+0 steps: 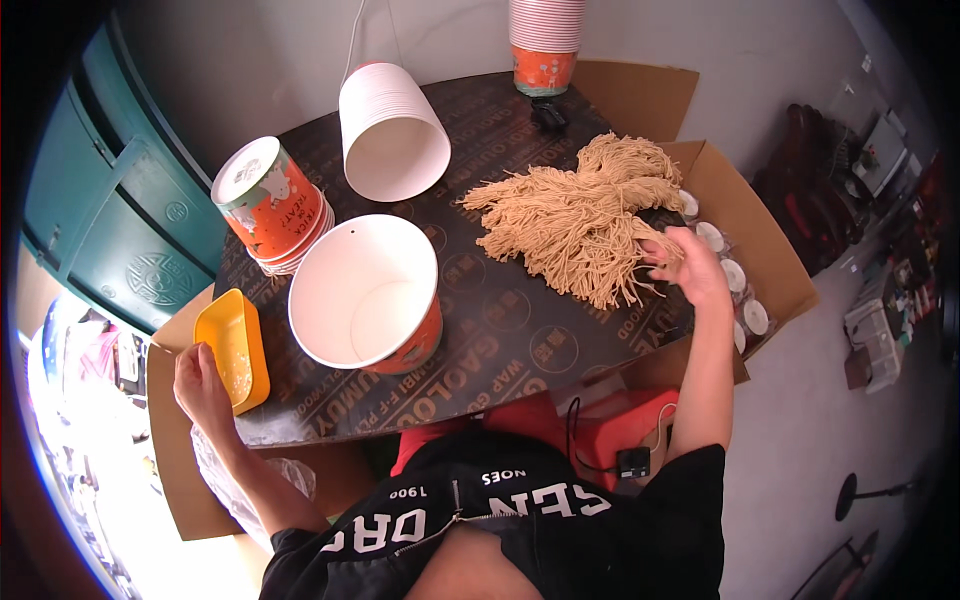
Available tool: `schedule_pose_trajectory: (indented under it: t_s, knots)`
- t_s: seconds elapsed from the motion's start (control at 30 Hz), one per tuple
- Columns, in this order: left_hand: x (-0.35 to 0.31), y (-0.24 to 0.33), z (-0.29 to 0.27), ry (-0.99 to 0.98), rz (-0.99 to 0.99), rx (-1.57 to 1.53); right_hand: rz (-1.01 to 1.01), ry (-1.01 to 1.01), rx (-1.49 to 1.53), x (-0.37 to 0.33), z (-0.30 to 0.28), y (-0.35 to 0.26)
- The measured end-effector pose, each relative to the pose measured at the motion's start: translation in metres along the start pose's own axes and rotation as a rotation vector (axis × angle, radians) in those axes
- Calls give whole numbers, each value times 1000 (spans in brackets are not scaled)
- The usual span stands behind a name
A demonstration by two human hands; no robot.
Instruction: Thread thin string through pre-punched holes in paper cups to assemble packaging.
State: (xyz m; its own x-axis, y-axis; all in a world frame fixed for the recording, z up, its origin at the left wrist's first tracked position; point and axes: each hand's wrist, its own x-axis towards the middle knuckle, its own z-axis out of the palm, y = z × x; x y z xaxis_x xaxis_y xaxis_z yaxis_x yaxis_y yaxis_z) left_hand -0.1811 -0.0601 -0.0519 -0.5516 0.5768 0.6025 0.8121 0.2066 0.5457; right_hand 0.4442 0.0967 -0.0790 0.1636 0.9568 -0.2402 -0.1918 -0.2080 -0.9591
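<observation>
My left hand (pixel 203 385) is at the near left, over the rim of a small yellow plastic tray (pixel 255 350). Its fingers are pressed together, and whatever they may hold is too small to make out. Small pale bits lie in the tray. At the right, my right hand (pixel 692 268) pinches strands at the edge of a loose heap of tan cords (pixel 580 215). Between the hands a large white-lined paper bucket (pixel 350 300) stands upright with its mouth up; its outside is orange, and a small dark hole shows near its rim.
Behind it, an upside-down stack of orange printed buckets (pixel 265 195) stands at left, and a white nested stack (pixel 395 140) lies on its side. Another stack (pixel 545 50) rises at the far edge, beside a small black object (pixel 548 115). An open carton (pixel 765 240) with white-lidded containers adjoins the table's right.
</observation>
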Motion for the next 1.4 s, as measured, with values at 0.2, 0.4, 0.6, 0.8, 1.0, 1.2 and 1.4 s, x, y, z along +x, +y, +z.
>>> schedule_pose_trajectory:
  t_s: [0.2,0.4,0.6,0.8,1.0,1.2,1.4]
  knots:
    - [-4,14,9,-17,3,-107,-973,777,-1118,2,-33,23]
    - [-9,24,7,-1,13,-225,-623,327,-991,-21,-14,21]
    - [-19,35,-2,72,69,-272,-507,220,-1180,-37,-20,37]
    - [-26,47,2,37,114,-382,-636,247,-1294,-47,-20,62]
    - [-42,78,6,0,168,-462,-1033,-119,-1080,-116,52,23]
    - [-63,133,8,-165,272,-612,-1208,-767,-723,-147,146,42]
    - [-95,160,-7,-349,483,-651,-567,-1007,-154,-175,205,58]
